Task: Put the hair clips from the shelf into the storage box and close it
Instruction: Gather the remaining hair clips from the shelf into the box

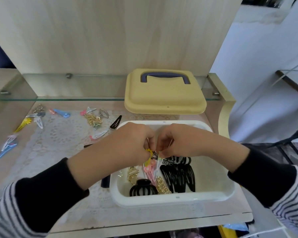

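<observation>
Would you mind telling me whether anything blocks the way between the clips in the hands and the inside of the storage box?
Nothing visible does. The left hand and right hand pinch clips right over the open white box; its yellow lid lies behind it, off the box.

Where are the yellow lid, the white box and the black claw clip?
yellow lid (163, 98): head view, flat top below handle.
white box (196, 200): head view, near rim.
black claw clip (142, 182): head view, top hump.

Bright, even daylight comes from about 2 o'clock; shadows are soft, edges bow with wide-angle distortion, and fine detail looks slightly smeared.
</observation>
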Tool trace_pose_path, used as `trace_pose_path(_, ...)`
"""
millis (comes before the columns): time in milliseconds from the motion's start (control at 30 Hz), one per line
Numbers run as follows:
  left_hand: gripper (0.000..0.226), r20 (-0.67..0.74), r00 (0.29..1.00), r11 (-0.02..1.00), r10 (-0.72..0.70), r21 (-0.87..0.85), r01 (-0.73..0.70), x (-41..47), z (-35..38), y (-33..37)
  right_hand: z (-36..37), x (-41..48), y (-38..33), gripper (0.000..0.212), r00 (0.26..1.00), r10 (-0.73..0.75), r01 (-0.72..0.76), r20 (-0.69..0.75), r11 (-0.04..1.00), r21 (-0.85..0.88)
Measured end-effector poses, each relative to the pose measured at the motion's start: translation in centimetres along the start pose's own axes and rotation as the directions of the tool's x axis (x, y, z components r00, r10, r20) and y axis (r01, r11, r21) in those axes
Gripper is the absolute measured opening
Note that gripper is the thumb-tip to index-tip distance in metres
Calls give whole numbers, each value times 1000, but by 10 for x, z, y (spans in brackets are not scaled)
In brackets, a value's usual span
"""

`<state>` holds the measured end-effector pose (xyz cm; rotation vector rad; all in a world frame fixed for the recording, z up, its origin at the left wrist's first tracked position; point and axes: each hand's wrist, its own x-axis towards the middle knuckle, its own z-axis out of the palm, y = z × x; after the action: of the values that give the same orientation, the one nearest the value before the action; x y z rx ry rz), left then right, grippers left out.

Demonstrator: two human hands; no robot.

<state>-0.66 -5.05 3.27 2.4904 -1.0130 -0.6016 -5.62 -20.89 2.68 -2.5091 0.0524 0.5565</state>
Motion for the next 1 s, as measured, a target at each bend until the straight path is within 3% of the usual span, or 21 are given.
trace_pose_path(67,21,8,1000,998,13,55,-13,1,4,1,4,4,0,22,1000,14,-13,20,999,-51)
trace_pose_path(233,17,75,997,984,-10,180,-4,7,10,4,9,5,-2,7,998,15,-11,66,998,-61)
trace_pose_path(467,15,174,984,970,-28,241,-15,17,11,9,11,9,-1,4,990,27,-25,141,1000,-12)
trace_pose_path(600,19,216,974,956,-63,294,-3,19,14,9,15,10,-2,12,991,42,-38,128,999,-37)
trace_pose_path(1000,17,118,993,889,4,454,-58,24,25,4,26,12,-6,18,1000,22,-23,-4,985,-173)
